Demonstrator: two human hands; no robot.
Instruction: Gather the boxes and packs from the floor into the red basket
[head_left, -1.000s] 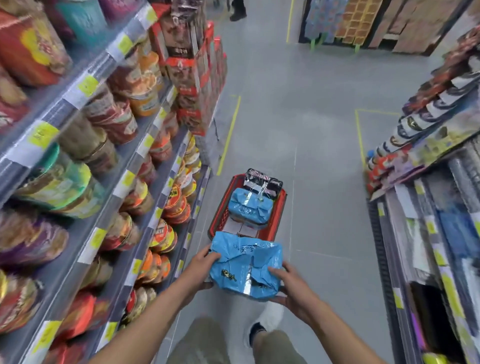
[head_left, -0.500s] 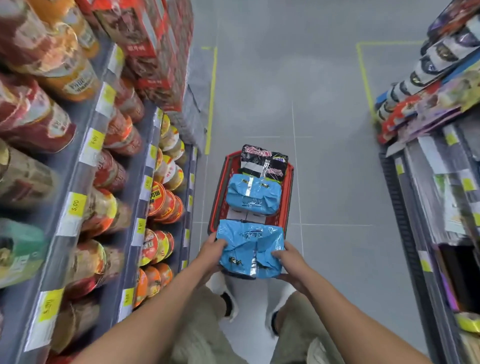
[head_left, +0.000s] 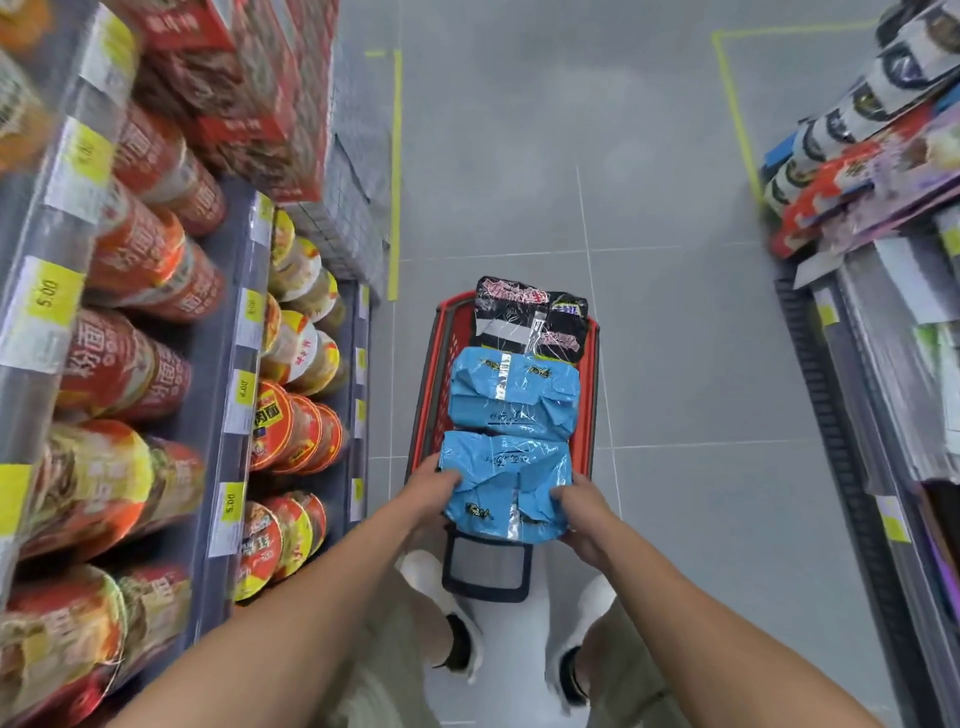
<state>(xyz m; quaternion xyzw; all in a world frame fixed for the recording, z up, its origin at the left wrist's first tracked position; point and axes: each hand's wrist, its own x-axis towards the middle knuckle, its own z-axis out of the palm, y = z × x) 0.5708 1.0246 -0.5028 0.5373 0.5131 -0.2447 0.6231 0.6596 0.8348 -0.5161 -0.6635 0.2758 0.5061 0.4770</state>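
A red basket (head_left: 432, 384) stands on the grey floor in the aisle ahead of me. Inside it lie a black pack (head_left: 530, 318) at the far end and a blue pack (head_left: 511, 395) in the middle. I hold a second blue pack (head_left: 506, 483) over the basket's near end. My left hand (head_left: 431, 486) grips its left edge and my right hand (head_left: 582, 512) grips its right edge. The basket's dark handle (head_left: 485, 566) pokes out below the held pack.
Shelves of red and orange noodle cups (head_left: 150, 343) line the left side, with stacked red boxes (head_left: 234, 93) above. A shelf of flat packets (head_left: 878, 171) runs along the right. My white shoes (head_left: 441, 613) stand just behind the basket. Yellow tape lines (head_left: 396, 171) mark the floor.
Both hands have carried the blue pack forward and down, from in front of the basket to over its near end. My view has tilted further down.
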